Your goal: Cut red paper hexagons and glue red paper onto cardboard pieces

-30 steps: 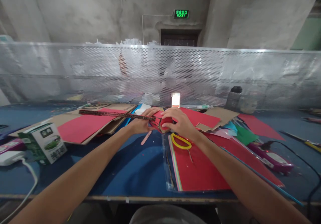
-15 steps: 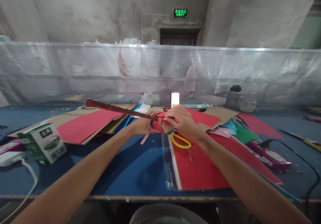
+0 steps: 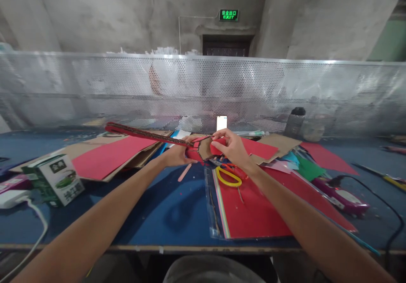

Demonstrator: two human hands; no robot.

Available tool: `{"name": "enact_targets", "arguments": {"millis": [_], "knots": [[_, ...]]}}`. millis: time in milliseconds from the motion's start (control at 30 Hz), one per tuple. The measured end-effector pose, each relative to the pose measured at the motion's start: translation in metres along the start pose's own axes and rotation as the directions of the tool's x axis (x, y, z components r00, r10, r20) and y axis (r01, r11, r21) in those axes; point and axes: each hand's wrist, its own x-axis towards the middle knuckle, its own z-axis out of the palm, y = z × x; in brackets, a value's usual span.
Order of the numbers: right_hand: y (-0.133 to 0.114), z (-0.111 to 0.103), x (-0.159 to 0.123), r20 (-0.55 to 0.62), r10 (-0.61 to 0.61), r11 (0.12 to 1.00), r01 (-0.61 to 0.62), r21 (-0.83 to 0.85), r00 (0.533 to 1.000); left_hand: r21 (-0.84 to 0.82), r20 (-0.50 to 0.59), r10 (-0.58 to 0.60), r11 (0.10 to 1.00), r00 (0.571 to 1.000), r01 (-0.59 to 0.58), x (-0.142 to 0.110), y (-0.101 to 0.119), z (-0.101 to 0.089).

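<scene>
My left hand [image 3: 176, 155] is closed round a red-covered cardboard model [image 3: 205, 148] with a bare brown, many-sided end face. A long narrow arm [image 3: 142, 133], red with a dark corrugated edge, runs from it up to the left. My right hand [image 3: 233, 147], thumb against fingers, pinches a small piece of red paper [image 3: 217, 146] beside that brown face. Whether the paper touches the model I cannot tell. Just below my hands lie scissors with a yellow handle loop [image 3: 229, 177], on a clear packet of red paper [image 3: 258, 215]. A pink strip [image 3: 185, 172] rests on the blue table.
Red sheets on cardboard [image 3: 111, 158] lie to the left, behind a green-and-white carton [image 3: 53, 180]. A lit phone [image 3: 222, 123] stands against the perforated metal screen [image 3: 127, 84]. At right are a purple power strip [image 3: 342, 196], a utility knife [image 3: 379, 175] and a bottle [image 3: 295, 122].
My right hand has drawn slightly up and right from the model with the red paper. The model has turned, showing more of its brown face, and its long arm now tilts up leftward.
</scene>
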Motion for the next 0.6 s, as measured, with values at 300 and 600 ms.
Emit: {"name": "enact_targets", "arguments": {"millis": [300, 600], "knots": [[0.012, -0.018, 0.008, -0.106, 0.103, 0.995, -0.102, 0.016, 0.989, -0.056, -0.092, -0.157, 0.987, 0.983, 0.152, -0.005, -0.010, -0.007], [0.040, -0.046, 0.011, -0.099, 0.233, 0.957, -0.246, -0.153, 0.967, -0.202, -0.050, -0.530, 0.835, 0.846, 0.511, -0.001, -0.008, -0.029]]}}
